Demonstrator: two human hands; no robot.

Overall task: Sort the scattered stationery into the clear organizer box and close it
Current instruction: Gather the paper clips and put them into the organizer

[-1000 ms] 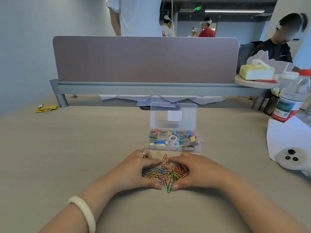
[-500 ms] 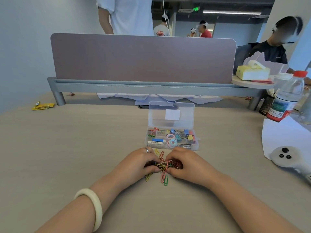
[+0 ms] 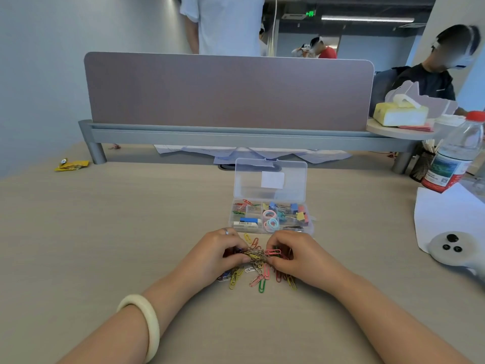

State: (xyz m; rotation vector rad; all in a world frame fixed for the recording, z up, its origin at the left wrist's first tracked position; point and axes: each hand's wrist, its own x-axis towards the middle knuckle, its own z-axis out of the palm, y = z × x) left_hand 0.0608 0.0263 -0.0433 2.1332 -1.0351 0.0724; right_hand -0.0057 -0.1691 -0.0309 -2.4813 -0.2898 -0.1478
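Observation:
A clear organizer box (image 3: 311,227) stands open on the desk, its lid (image 3: 271,179) raised at the back. Its compartments hold paper clips, binder clips, pastel rings and an eraser. Just in front of it, my left hand (image 3: 217,254) and my right hand (image 3: 296,254) pinch a bunch of coloured paper clips (image 3: 256,254) lifted between them. Several loose paper clips (image 3: 258,281) lie on the desk under and in front of the hands. A few more rest between the hands and the box.
A grey divider panel (image 3: 228,90) closes the desk's far side. A water bottle (image 3: 455,153), white paper (image 3: 446,214) and a white controller (image 3: 454,248) sit at the right. A yellow wrapper (image 3: 72,165) lies far left. People stand and sit beyond the divider.
My hands have drawn together from cupping the spread pile and now pinch a raised bunch of paper clips. Some clips have dropped out and lie loose on the desk.

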